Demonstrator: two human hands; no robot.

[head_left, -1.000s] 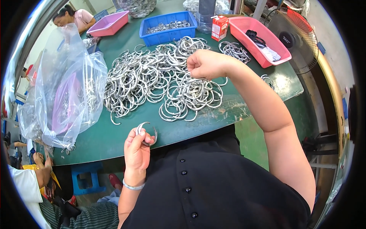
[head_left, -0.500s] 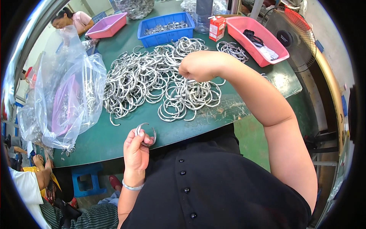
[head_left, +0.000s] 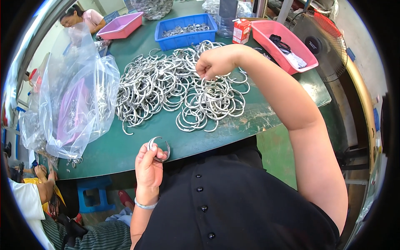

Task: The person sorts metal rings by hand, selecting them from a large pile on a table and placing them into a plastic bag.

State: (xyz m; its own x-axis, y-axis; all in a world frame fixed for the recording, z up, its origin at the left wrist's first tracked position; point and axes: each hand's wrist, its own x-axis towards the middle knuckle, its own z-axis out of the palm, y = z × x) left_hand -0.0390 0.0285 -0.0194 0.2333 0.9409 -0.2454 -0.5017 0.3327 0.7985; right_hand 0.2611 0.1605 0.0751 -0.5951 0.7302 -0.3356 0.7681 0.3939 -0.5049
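Observation:
My left hand (head_left: 148, 170) is raised at the table's near edge, thumb and fingers pinched on open silver metal bangles (head_left: 168, 151); how many overlap there I cannot tell. A large heap of similar C-shaped bangles (head_left: 149, 83) covers the middle of the green table (head_left: 108, 152). My right hand (head_left: 217, 62) hangs over the right part of the heap, above a looser cluster of bangles (head_left: 212, 102). Its fingers are curled closed and point down at the metal. What lies between those fingertips is hidden.
Behind the heap stand a blue bin (head_left: 186, 37) of small metal pieces, a red-white carton (head_left: 241, 31) and a pink basket (head_left: 287, 50). Clear plastic bags (head_left: 79, 104) stand at left. A fan (head_left: 318, 46) is at right. Other people sit at far left and lower left.
My right hand has shifted slightly and its curled fingers now tip down toward the bangles. My left hand keeps its hold, nearly still. The whole view has shifted a little.

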